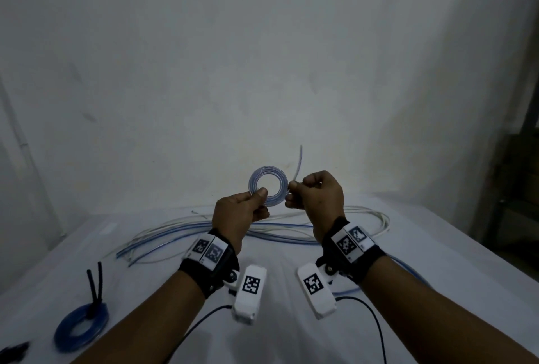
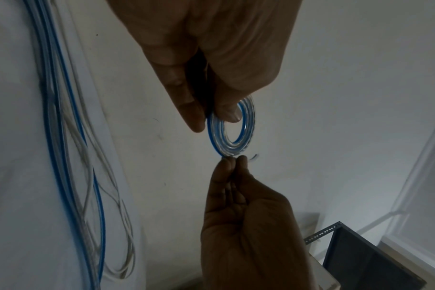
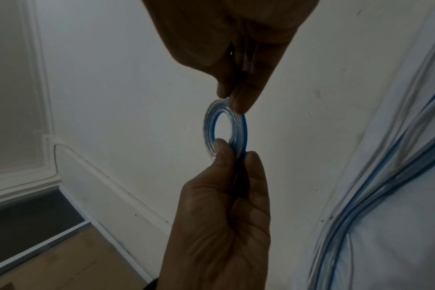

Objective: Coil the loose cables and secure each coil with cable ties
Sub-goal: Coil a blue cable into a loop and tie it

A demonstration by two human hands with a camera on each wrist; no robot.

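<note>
A white cloth-covered surface (image 1: 408, 247) stood against a pale wall, loose blue and white cables (image 1: 204, 226) strewn across the middle of the head view. Above them, at frame centre, the left hand (image 1: 242, 212) pinched the lower edge of a small clear-and-blue coil (image 1: 268, 185) between thumb and fingers. The right hand (image 1: 318, 197), fingers curled, pinched a white cable tie (image 1: 298, 165) at the coil's right edge, its tail pointing up. At lower left lay a blue coil (image 1: 80, 327) bound with a black tie (image 1: 95, 285).
</note>
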